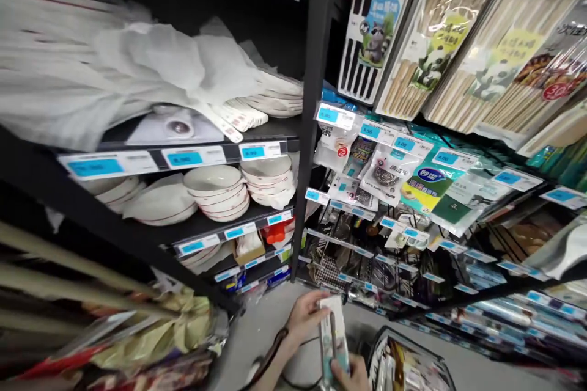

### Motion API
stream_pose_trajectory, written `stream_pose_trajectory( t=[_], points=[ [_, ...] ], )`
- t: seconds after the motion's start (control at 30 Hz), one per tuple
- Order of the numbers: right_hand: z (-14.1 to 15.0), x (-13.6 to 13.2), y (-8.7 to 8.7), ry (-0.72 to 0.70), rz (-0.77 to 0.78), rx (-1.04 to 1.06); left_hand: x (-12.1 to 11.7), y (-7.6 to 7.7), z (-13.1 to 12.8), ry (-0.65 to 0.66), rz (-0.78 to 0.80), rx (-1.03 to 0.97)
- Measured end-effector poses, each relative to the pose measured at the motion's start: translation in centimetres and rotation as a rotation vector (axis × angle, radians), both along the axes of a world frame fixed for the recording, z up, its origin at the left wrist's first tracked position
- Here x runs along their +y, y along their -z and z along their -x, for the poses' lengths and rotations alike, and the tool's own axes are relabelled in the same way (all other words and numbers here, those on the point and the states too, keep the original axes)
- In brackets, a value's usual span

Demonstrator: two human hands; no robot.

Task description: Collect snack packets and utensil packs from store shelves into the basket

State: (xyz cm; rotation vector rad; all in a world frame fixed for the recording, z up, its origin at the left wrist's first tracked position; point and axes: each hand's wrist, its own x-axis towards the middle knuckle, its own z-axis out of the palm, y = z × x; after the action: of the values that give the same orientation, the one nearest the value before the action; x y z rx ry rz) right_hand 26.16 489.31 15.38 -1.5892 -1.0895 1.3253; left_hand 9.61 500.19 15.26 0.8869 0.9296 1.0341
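Observation:
Low in the head view, a long narrow package [333,333] with a white upper end and a teal lower end is held upright. Something dark and slim shows through its front; I cannot tell what it is. My left hand [303,316] grips the package near its top, fingers closed on its edge. Around the lower end is my right hand [352,374], its thumb pressed on the front. A dark strap [270,357] crosses my left wrist. Just right of my hands stands a dark-rimmed basket [383,335] with several packaged goods in it.
White bowls [214,186] and paper-wrapped plates [151,67] fill the left shelves. Chopstick packs [424,43] and cleaning-pad packets [431,186] hang on the right rack. A dark post [316,61] divides them. Wooden poles [59,259] stand at lower left.

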Motion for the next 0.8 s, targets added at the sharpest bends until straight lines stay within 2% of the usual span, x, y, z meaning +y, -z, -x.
stream_pose_trajectory(
  t=[0.1,0.23,0.43,0.57,0.7,0.8],
  points=[
    [2.6,-0.3,-0.6,0.169,-0.015,0.004,-0.2,-2.1,2.2,-0.045,0.033,-0.109],
    [6.3,-0.7,-1.0,0.195,0.051,0.073,0.3,-4.5,4.7,0.039,0.040,-0.182],
    [9.6,-1.2,-1.1,0.236,0.054,0.193,0.9,-6.0,6.8,0.075,0.183,-0.268],
    [10.3,-1.0,-1.1,0.194,0.068,0.245,0.7,-5.5,8.0,0.122,0.271,-0.298],
    [10.3,-0.6,-1.2,0.082,0.092,0.243,-0.4,-3.5,8.4,0.214,0.414,-0.350],
    [9.6,-0.2,-1.6,-0.009,0.097,0.200,-1.3,-2.0,7.7,0.136,0.488,-0.344]
  ],
)
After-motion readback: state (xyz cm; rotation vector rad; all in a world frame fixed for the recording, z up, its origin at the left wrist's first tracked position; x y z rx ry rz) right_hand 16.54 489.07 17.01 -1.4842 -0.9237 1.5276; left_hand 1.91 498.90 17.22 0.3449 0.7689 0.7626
